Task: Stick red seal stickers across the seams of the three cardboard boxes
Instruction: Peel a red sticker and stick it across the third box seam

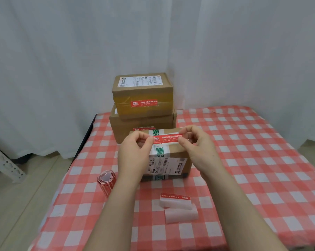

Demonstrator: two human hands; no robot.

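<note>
A small cardboard box [173,160] with green-printed tape and a shipping label stands on the checked tablecloth near the middle. Stretched just above its top is a red seal sticker [168,138]. My left hand [135,153] pinches the sticker's left end and my right hand [196,145] pinches its right end. Behind, a wider box [127,127] carries a smaller taped box [144,95]. The top box has a red sticker [144,103] on its front seam. Another red sticker [144,128] shows on the wider box, partly hidden.
A roll of red stickers [106,180] lies on the red-and-white checked cloth [252,169] left of my left forearm. Peeled white backing strips and a spare sticker [176,203] lie near the front. White curtains hang behind. The table's left edge drops to a wooden floor.
</note>
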